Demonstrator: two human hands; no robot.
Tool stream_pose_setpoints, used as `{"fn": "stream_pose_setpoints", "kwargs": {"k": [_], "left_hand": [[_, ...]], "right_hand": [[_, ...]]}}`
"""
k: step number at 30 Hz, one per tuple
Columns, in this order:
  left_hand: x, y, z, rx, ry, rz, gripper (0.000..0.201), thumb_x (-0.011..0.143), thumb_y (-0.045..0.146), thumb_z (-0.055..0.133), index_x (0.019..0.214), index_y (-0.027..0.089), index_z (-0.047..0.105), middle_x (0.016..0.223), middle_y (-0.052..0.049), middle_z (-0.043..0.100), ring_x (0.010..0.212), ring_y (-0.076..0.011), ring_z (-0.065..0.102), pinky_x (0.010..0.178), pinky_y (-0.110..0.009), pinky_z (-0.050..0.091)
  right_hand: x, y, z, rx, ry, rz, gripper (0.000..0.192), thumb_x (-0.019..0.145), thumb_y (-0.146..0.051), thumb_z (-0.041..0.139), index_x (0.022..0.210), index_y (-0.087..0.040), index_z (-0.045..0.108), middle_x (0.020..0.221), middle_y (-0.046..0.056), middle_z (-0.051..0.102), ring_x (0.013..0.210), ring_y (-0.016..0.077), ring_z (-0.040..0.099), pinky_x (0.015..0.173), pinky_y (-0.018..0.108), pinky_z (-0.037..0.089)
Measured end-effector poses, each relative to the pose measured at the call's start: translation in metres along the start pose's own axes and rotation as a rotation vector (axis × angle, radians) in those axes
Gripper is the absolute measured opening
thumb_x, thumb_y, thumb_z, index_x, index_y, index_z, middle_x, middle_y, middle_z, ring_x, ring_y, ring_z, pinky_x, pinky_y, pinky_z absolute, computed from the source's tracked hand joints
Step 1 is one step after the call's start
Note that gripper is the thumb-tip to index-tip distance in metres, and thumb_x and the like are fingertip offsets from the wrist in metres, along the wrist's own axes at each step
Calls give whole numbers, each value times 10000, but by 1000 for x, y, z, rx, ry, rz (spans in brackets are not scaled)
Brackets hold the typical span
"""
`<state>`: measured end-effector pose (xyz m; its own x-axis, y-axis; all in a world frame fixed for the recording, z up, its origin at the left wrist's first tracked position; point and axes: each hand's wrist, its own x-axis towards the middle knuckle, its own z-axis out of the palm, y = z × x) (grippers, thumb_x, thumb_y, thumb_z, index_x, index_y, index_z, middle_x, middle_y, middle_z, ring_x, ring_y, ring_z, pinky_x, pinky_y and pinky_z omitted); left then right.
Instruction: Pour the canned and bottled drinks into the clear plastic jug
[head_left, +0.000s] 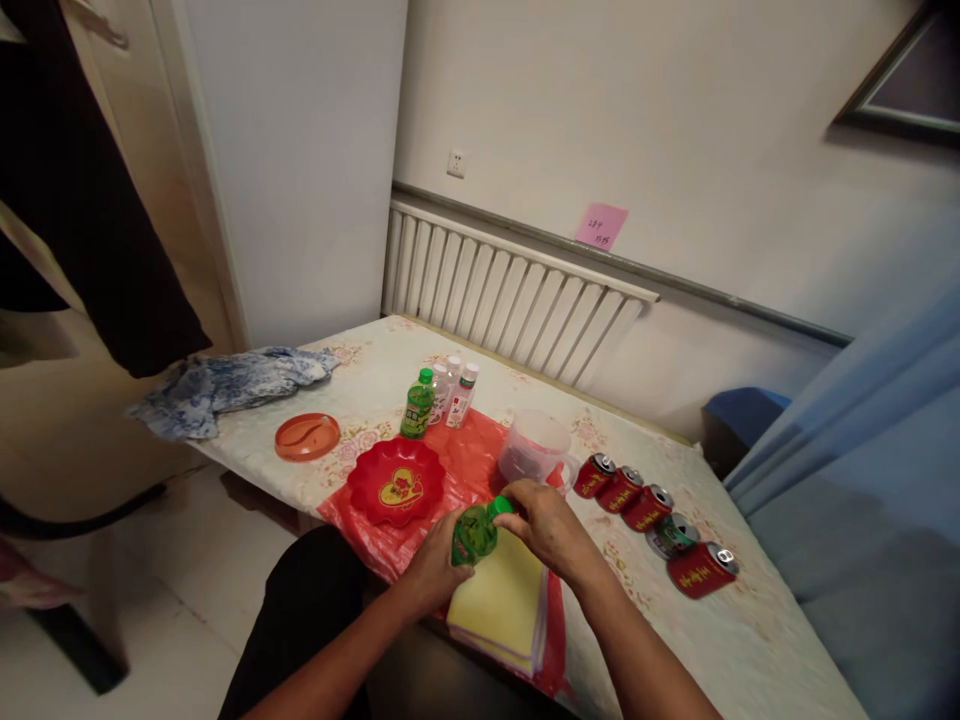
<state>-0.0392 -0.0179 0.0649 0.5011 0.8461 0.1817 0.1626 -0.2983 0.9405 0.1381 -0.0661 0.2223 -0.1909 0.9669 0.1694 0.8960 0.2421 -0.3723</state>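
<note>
My left hand is wrapped round the body of a green plastic bottle, held tilted over the near edge of the table. At its top, the fingers of my right hand are closed on the green bottle cap. Whether the cap is loose from the neck I cannot tell. Below the bottle lies a stack of yellow cloths on a red plastic sheet. A red scalloped plate is to the left, and a clear plastic jug stands just beyond my right hand.
A second green bottle and several clear bottles stand at the back. Several drink cans form a row on the right. An orange lid and a blue patterned cloth lie on the left. A radiator lines the wall.
</note>
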Motion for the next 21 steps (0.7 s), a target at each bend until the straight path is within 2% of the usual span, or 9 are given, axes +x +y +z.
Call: {"fn": "stream_pose_setpoints", "kwargs": {"k": [6,11,16,21], "left_hand": [[1,-4,0,6,9,-30,756,591,64,631,1316,178,451,1287,-84,572,1217,-276,513,1049,-406,391],[0,-5,1,7,37,-27,745,586,66,642,1303,172,470,1264,-89,584,1202,-275,528,1040,-406,400],[0,7,-4,-24,44,-15,715,581,41,631,1266,201,504,1234,-64,617,1178,-264,557,1030,-415,421],[1,28,-11,24,106,-26,666,613,78,657,1252,199,513,1210,-66,633,1146,-266,581,995,-418,453]], "right_hand": [[-6,12,7,123,104,2,471,833,-468,693,1179,-154,630,997,108,704,852,223,638,777,348,483],[-13,21,19,255,89,83,414,798,-360,720,1156,-168,639,911,49,674,688,156,589,671,299,479],[-24,27,49,480,110,223,437,717,-224,710,1145,-179,636,891,20,638,604,115,539,590,264,467],[-34,23,78,614,188,285,564,651,-173,714,1206,-200,615,970,44,675,743,169,627,666,302,530]]}}
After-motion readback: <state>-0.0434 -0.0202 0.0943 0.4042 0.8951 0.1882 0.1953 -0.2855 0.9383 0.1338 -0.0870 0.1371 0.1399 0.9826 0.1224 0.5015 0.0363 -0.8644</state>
